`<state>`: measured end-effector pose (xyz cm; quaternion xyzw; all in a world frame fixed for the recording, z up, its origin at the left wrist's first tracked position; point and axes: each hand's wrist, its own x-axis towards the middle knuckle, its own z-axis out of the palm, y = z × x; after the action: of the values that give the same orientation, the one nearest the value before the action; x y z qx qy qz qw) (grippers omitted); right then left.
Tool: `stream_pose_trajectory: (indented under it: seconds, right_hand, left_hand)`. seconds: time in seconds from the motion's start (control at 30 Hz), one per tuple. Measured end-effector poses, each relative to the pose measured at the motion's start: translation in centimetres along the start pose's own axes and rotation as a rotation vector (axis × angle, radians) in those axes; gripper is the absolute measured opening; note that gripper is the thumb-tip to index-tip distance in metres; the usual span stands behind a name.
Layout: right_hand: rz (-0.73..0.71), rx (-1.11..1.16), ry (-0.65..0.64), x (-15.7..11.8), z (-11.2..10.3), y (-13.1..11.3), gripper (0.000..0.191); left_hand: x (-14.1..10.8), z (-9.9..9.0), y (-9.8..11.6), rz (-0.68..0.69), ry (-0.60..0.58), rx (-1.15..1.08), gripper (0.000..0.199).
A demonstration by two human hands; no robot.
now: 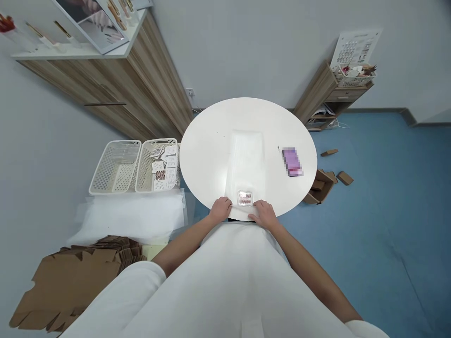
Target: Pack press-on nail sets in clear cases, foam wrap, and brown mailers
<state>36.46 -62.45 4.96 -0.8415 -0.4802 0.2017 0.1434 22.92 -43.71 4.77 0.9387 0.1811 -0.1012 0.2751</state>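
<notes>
A long translucent white sheet (247, 157) lies on the round white table (207, 141), its near end at the table's front edge. On that end rests a small clear case (244, 198) with two rows of reddish-brown pieces inside. My left hand (221, 209) is at the sheet's near left corner, its fingers curled at the edge. My right hand (264, 213) is at the near right corner, just right of the case, with thumb and fingers at the sheet's edge. Both hands appear to pinch the sheet.
A purple pixelated item (292, 162) lies on the table's right. Left of the table stand two white baskets (114, 192), one holding cards, above stacked white sheets (130, 218) and flattened cardboard (73, 277). An open cardboard box (326, 190) sits on the floor at right.
</notes>
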Motion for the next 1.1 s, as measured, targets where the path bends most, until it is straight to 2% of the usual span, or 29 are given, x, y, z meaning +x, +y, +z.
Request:
stream_pose_trajectory:
  seconds: [0.07, 0.13, 0.17, 0.27, 0.4, 0.5, 0.6, 0.7, 0.8, 0.93, 1.1]
  right_hand:
    - [0.018, -0.002, 0.004, -0.3, 0.0, 0.5, 0.023]
    - [0.087, 0.039, -0.004, 0.0, -0.1, 1.0, 0.014]
    - [0.134, 0.077, -0.008, 0.3, -0.2, 1.1, 0.016]
    - [0.275, 0.177, -0.024, 1.5, -0.5, 1.3, 0.022]
    - [0.405, 0.147, -0.041, 3.0, -0.4, 1.0, 0.020]
    - [0.408, 0.052, -0.010, 3.6, 0.3, 0.6, 0.017]
    - [0.313, -0.068, 0.139, 3.8, 1.3, 0.3, 0.021]
    - [0.104, -0.173, 0.230, 3.8, 2.1, 0.2, 0.026]
    - [-0.074, -0.234, 0.207, 3.6, 2.2, 0.3, 0.028]
    - [-0.143, -0.232, 0.147, 3.3, 1.4, 0.5, 0.018]
    - [-0.197, -0.156, 0.017, 3.9, 0.8, 0.9, 0.024]
  left_hand:
    - [0.0, -0.1, -0.3, 0.016, -0.007, -0.052, 0.023]
    - [0.1, -0.4, -0.5, 0.020, -0.025, -0.097, 0.025]
    - [0.2, -0.6, -0.6, 0.006, -0.030, -0.119, 0.026]
    - [1.0, -1.1, -0.7, -0.130, -0.021, -0.163, 0.026]
    - [2.1, -1.0, -0.2, -0.352, 0.022, -0.102, 0.018]
    - [2.6, -0.5, 0.2, -0.375, 0.093, -0.014, 0.015]
    - [2.7, 0.0, 0.6, -0.260, 0.218, 0.066, 0.020]
    - [2.9, 0.4, 0.8, -0.025, 0.256, 0.166, 0.027]
    - [2.9, 0.6, 0.8, 0.173, 0.221, 0.237, 0.031]
    - [2.6, 0.2, 0.7, 0.246, 0.184, 0.236, 0.026]
    - [3.3, -0.3, 0.7, 0.319, 0.078, 0.204, 0.041]
